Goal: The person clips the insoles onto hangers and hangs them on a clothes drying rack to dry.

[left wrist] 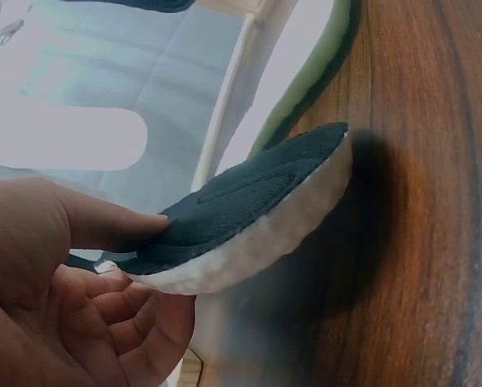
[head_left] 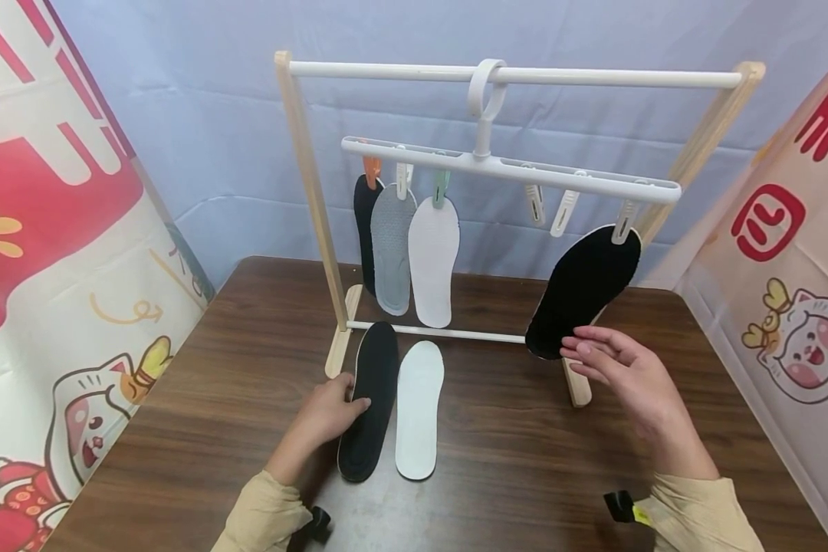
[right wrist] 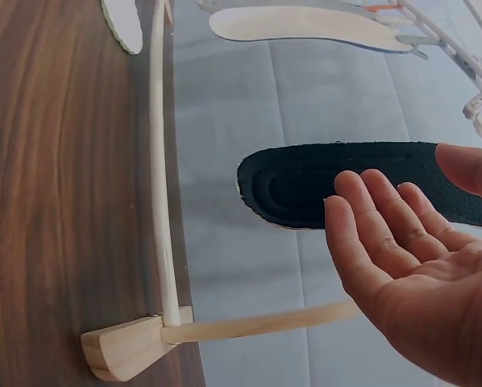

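My left hand [head_left: 330,408] pinches a black insole [head_left: 376,391] at its side edge, thumb on the dark top and fingers below. In the left wrist view this insole [left wrist: 249,201] shows a pale underside and is tilted up over the table. A white insole [head_left: 419,410] lies just to its right. My right hand [head_left: 621,368] is held with fingers loosely extended beside the lower end of another black insole [head_left: 583,291], which hangs from a white clip [head_left: 624,222]. The right wrist view shows the palm and fingers [right wrist: 378,226] overlapping that hanging insole [right wrist: 293,184], holding nothing.
A white clip hanger [head_left: 510,170] hangs by its ring from a wooden rack's top rail [head_left: 400,72]. On its left side hang a black insole [head_left: 364,230], a grey insole [head_left: 391,253] and a white insole [head_left: 435,264]. Two unoccupied clips [head_left: 564,213] hang right of centre.
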`<state>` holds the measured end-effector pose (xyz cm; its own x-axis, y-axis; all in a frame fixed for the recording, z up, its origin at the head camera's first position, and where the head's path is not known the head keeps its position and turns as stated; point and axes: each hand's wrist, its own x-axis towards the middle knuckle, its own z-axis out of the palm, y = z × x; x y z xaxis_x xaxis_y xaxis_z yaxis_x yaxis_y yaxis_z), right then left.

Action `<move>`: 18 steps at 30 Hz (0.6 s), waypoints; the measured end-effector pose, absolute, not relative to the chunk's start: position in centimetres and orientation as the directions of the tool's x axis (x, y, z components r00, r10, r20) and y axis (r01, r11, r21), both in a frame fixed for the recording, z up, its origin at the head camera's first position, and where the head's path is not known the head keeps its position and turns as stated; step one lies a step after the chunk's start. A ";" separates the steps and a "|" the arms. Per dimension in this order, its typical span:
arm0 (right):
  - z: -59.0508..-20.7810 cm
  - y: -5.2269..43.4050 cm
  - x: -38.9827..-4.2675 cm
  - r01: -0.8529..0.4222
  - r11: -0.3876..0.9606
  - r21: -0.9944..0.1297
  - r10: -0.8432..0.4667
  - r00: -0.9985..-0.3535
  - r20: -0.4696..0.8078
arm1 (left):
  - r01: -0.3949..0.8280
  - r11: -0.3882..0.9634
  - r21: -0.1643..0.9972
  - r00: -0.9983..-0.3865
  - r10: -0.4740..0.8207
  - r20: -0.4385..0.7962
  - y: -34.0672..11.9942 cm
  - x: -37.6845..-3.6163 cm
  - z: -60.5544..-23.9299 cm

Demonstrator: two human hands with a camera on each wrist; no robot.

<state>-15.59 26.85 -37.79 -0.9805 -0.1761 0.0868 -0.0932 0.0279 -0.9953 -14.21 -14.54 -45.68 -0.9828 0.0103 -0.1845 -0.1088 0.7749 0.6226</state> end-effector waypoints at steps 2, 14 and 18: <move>-37.6 26.8 -15.7 -0.094 0.023 -0.995 -0.176 -0.980 0.088 | -0.107 0.774 0.624 -0.983 0.012 -0.182 -14.5 -14.2 -45.6; -36.7 26.7 -16.1 -0.167 -0.006 -0.986 -0.204 -0.965 0.165 | -0.099 0.773 0.627 -0.985 0.013 -0.172 -14.3 -14.0 -45.2; -36.4 26.5 -16.2 -0.171 -0.026 -0.985 -0.223 -0.959 0.173 | -0.094 0.770 0.631 -0.986 0.016 -0.166 -14.2 -13.9 -45.0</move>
